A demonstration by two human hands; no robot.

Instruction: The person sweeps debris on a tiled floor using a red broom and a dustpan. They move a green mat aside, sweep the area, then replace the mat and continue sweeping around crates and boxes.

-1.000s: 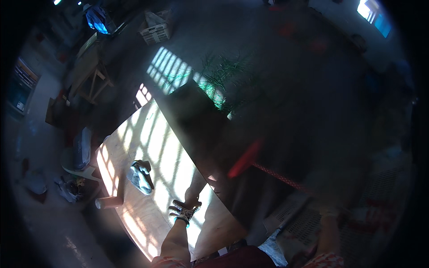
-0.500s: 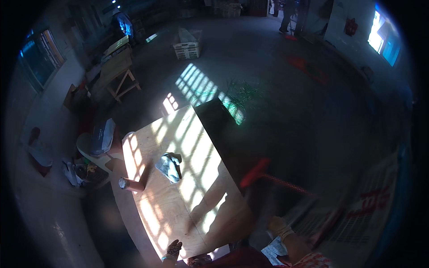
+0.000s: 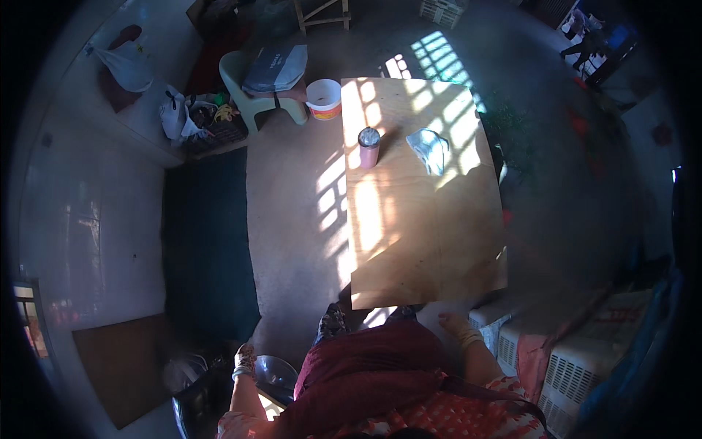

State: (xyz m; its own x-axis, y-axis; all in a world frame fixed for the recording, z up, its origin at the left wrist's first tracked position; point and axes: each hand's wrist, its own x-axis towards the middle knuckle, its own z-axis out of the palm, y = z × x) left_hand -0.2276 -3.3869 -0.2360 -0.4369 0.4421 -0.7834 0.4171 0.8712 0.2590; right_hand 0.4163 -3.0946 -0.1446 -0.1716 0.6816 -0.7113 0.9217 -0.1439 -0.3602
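My left hand (image 3: 246,356), with a pale band at the wrist, is low beside my left hip, next to a clear round bowl-like thing (image 3: 276,372). Its fingers are too small and dim to make out. To the right of my body hangs my right hand (image 3: 457,328), off the table's near right corner and close to a whitish bag (image 3: 491,328). Its fingers are mostly hidden. A wooden table (image 3: 431,241) stands in front of me. On it are an upright pink bottle (image 3: 368,151) with a dark-rimmed top and a crumpled pale-blue cloth (image 3: 429,151), both out of reach of my hands.
Left of the table stand a white bucket (image 3: 324,99) and a pale green chair (image 3: 256,110) carrying a grey bag (image 3: 276,69). White plastic crates (image 3: 570,380) are at my lower right. A dark mat (image 3: 206,234) lies on the left; a person (image 3: 585,47) is far right.
My view has swung left and down, so the table now appears farther right. My left hand has gone from the table's near edge to beside my left hip. Bottle and cloth stay on the table.
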